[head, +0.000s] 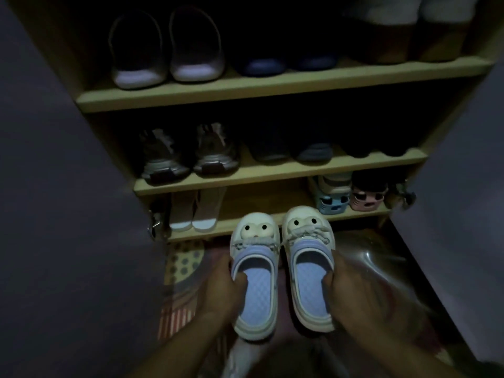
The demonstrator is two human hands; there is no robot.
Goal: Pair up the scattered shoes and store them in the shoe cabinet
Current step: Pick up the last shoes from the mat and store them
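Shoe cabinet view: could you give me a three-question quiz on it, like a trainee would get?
1. True or false: the left hand and right hand each grip one cartoon-eyed clog.
2. Multiple choice: the gap on the bottom shelf lies between A) two pairs of sneakers, B) the white slippers and the stacked children's shoes, C) boots and a box.
3. Fill in: the grey sneakers stand on the ____ shelf.

Key: 1 true, left clog, right clog; 2 B; 3 middle.
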